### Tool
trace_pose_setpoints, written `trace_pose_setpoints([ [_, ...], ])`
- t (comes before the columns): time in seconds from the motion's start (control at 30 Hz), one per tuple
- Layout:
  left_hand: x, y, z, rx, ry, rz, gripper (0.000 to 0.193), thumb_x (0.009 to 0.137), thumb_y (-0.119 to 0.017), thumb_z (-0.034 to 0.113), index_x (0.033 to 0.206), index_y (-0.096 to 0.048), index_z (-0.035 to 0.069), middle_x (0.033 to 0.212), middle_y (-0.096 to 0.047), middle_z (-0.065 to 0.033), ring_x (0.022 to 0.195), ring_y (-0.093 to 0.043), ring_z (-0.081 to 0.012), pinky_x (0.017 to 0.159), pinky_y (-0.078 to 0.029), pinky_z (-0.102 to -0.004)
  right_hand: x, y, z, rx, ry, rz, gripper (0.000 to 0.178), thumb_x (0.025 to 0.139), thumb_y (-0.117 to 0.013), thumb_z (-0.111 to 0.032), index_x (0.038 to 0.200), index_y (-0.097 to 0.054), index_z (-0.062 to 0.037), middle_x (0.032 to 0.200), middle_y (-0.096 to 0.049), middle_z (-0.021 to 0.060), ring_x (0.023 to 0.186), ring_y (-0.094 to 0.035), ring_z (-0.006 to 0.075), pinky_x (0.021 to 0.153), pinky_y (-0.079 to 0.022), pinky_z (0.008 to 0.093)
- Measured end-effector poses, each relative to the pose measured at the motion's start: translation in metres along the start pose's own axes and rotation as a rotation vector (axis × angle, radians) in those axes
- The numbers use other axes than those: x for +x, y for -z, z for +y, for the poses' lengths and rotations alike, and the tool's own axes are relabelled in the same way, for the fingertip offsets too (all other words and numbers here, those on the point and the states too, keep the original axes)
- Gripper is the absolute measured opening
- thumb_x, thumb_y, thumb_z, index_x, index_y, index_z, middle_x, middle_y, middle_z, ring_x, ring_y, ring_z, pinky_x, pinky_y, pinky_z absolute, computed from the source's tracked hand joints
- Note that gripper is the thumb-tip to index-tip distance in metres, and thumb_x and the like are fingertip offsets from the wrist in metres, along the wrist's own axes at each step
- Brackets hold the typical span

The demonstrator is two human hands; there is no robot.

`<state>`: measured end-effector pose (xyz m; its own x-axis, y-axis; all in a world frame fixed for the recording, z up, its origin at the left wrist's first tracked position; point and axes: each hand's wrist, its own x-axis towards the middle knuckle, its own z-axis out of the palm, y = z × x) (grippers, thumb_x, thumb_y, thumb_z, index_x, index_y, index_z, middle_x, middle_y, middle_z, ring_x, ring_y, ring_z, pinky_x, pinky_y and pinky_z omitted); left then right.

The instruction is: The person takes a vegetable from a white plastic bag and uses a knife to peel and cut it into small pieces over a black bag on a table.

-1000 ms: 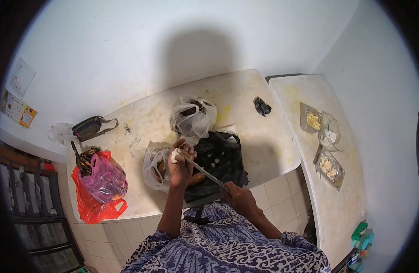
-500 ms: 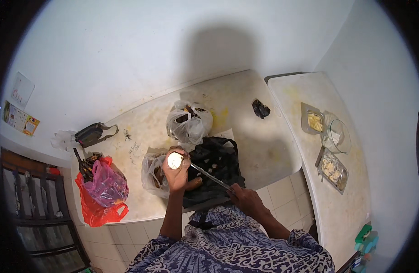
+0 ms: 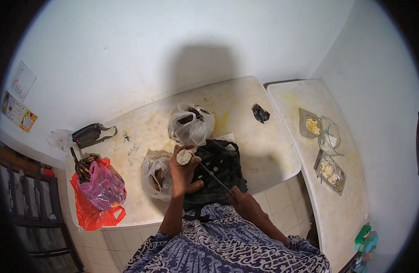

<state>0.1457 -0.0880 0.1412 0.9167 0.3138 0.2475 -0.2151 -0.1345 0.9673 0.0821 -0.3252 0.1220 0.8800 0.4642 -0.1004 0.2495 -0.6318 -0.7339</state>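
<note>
My left hand [image 3: 183, 175] is wrapped round a brown-skinned cassava root [image 3: 183, 157], its round white cut face turned up. Gripped by its handle in my right hand [image 3: 244, 203] is a long knife [image 3: 218, 180], whose blade slants up and left to the root's near side. Under both hands a black plastic bag [image 3: 227, 170] is spread at the table's front edge, with small pale scraps on it. On the bag, beside my left wrist, lies another brown root piece [image 3: 194, 186]. To the left, a clear plastic bag [image 3: 155, 175] holds more brown pieces.
Behind stands a white plastic bag [image 3: 191, 129] with dark contents. Dark bananas and a purple bag [image 3: 102, 184] lie on a red bag [image 3: 93, 218] at left, near a black pouch [image 3: 89, 135]. The right table [image 3: 344, 200] carries metal trays [image 3: 332, 175] of pale pieces and a glass bowl [image 3: 333, 136].
My left hand and the root have shifted slightly right, and the cut face is tilted differently. The knife blade is angled more steeply. The whole view has shifted a little.
</note>
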Motion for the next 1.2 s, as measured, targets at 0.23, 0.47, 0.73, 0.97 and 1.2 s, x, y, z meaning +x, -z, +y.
trace_pose_setpoints([
  [0.23, 0.001, -0.001, -0.016, -0.048, 0.153, 0.065, 0.046, 0.081, -0.08, 0.016, 0.12, -0.061, 0.001, 0.084, -0.062, 0.0009, 0.078, -0.056, -0.0062, 0.074, -0.047, -0.0223, 0.01, 0.006, -0.007, -0.116, -0.107, -0.04, 0.022, 0.096, -0.055, -0.021, 0.098, -0.042, -0.0029, 0.067, -0.06, 0.0248, 0.067, -0.061, 0.0459, 0.056, -0.044, 0.0542],
  [0.47, -0.005, 0.003, -0.016, -0.064, 0.271, 0.04, 0.049, 0.081, -0.08, 0.017, 0.122, -0.06, 0.0, 0.092, -0.064, 0.0, 0.084, -0.057, -0.0074, 0.078, -0.047, -0.0227, 0.007, -0.004, 0.008, 0.003, -0.101, -0.121, 0.028, 0.101, -0.048, -0.031, 0.104, -0.046, -0.0033, 0.069, -0.062, 0.027, 0.067, -0.061, 0.0489, 0.057, -0.044, 0.0577],
  [0.73, -0.015, 0.017, -0.027, -0.16, 0.308, -0.104, 0.05, 0.081, -0.078, 0.009, 0.126, -0.058, 0.0, 0.107, -0.063, -0.0022, 0.093, -0.058, -0.0078, 0.085, -0.048, -0.0236, -0.006, 0.011, 0.001, 0.162, -0.153, -0.283, 0.03, 0.101, -0.049, -0.032, 0.105, -0.049, -0.0021, 0.069, -0.057, 0.0219, 0.063, -0.058, 0.0424, 0.06, -0.044, 0.0508],
  [0.97, -0.015, 0.015, -0.034, -0.085, 0.334, -0.106, 0.053, 0.081, -0.079, 0.009, 0.127, -0.056, -0.002, 0.104, -0.064, -0.0021, 0.09, -0.06, -0.0086, 0.084, -0.049, -0.0243, 0.0, 0.02, -0.009, 0.032, -0.167, -0.234, 0.03, 0.101, -0.048, -0.031, 0.103, -0.049, -0.0008, 0.075, -0.06, 0.0252, 0.068, -0.058, 0.0466, 0.06, -0.044, 0.0514],
  [1.2, -0.009, 0.005, -0.046, 0.024, 0.228, -0.034, 0.066, 0.076, -0.084, 0.016, 0.131, -0.053, -0.002, 0.096, -0.064, -0.0059, 0.089, -0.062, -0.0127, 0.082, -0.05, -0.026, 0.012, 0.005, 0.002, 0.166, -0.203, -0.271, 0.03, 0.1, -0.049, -0.03, 0.105, -0.047, -0.0008, 0.075, -0.06, 0.0279, 0.074, -0.06, 0.0493, 0.064, -0.044, 0.0561],
])
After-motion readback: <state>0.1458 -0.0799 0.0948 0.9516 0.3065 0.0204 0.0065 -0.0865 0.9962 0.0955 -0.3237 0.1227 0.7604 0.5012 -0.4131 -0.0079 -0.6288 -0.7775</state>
